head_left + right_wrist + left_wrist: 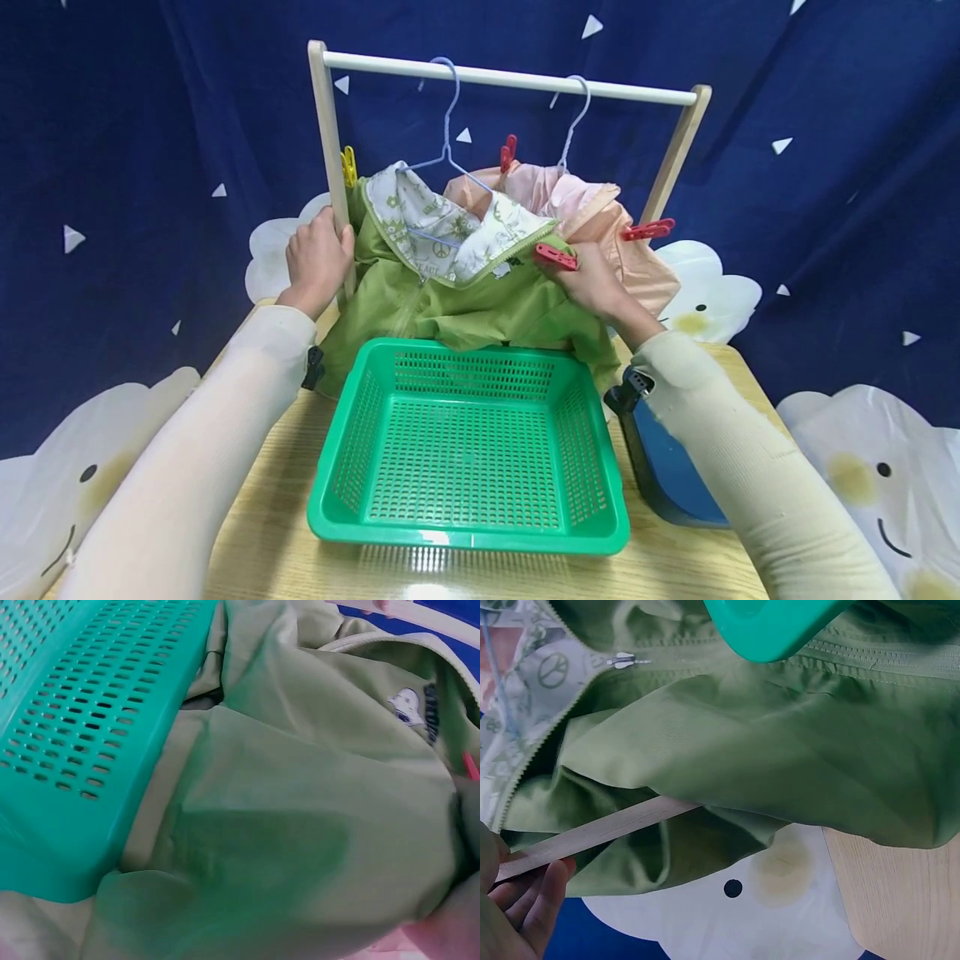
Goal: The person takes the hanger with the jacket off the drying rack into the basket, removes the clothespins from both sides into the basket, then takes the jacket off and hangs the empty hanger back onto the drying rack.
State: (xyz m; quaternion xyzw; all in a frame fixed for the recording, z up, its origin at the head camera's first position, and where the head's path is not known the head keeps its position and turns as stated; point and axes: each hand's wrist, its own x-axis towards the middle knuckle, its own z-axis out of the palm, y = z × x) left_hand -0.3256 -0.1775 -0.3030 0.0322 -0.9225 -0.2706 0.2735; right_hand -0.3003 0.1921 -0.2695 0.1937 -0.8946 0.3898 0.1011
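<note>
My left hand (pixel 318 257) grips the left wooden post (pixel 592 834) of a small clothes rack, its fingers wrapped round the wood. A green zip jacket (pixel 405 308) with a white patterned lining hangs on a blue wire hanger (pixel 448 125). My right hand (pixel 592 279) holds the jacket's right shoulder, beside a red clothespin (pixel 556 257); its fingertips are largely hidden. In the right wrist view, green cloth (pixel 300 802) fills the middle, with part of the hand (pixel 450 922) at the lower right edge. A yellow clothespin (pixel 348 167) sits at the jacket's left shoulder.
A green plastic basket (pixel 468 542) stands in front of the jacket on the wooden table (pixel 262 517). Behind the jacket, a pink garment (pixel 645 271) hangs with red clothespins (pixel 648 230). A blue container (pixel 678 475) is partly under my right forearm. The white bar (pixel 510 77) spans above.
</note>
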